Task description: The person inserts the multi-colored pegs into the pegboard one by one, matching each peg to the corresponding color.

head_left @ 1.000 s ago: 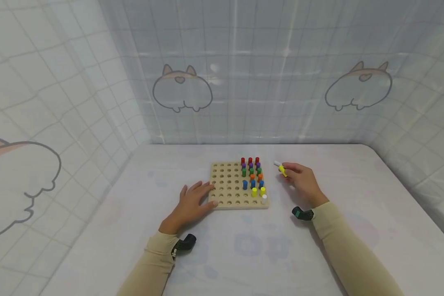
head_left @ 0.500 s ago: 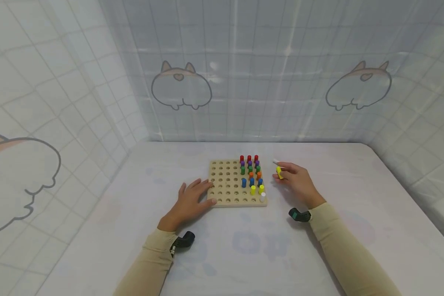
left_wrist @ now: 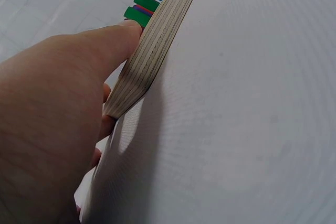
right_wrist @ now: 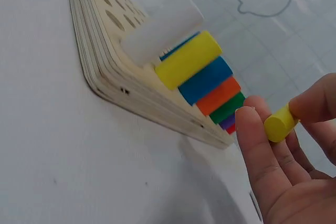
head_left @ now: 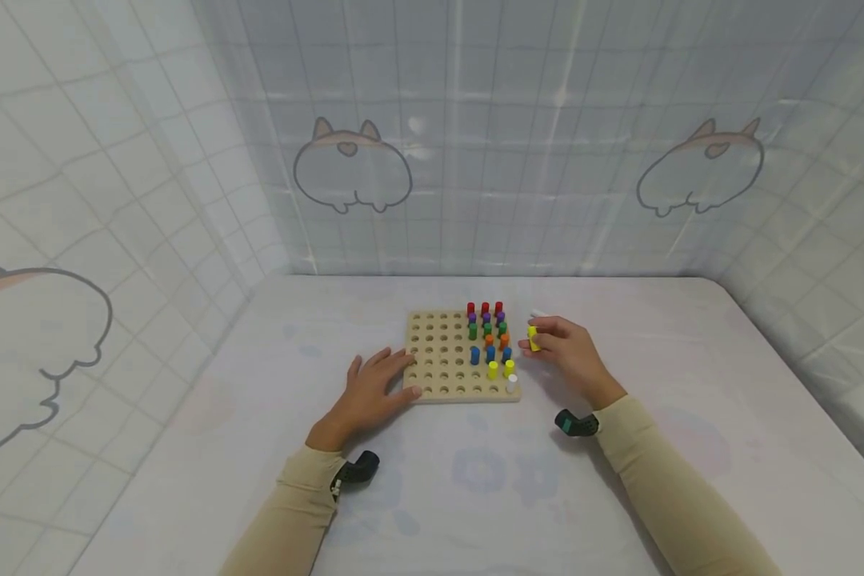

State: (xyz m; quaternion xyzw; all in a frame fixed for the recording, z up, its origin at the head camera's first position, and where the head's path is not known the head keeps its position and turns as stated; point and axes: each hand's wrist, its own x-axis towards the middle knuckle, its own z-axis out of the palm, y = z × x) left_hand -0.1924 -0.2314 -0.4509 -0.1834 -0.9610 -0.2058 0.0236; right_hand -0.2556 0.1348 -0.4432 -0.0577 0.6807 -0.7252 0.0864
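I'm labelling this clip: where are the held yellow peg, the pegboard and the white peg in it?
yellow peg (right_wrist: 280,124), right wrist view, on its round end face.
pegboard (head_left: 439,352), head view, on its bare holed area.
white peg (right_wrist: 160,31), right wrist view, on its side.

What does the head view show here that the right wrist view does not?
Only the head view shows the whole pegboard with its empty left columns, the left hand resting flat on its left edge, and a white peg lying on the table beyond the right hand. Only the right wrist view shows the grip close up: the yellow peg pinched between fingertips, and the board's layered edge. Both show the coloured pegs standing in the board and the yellow peg held beside its right edge.
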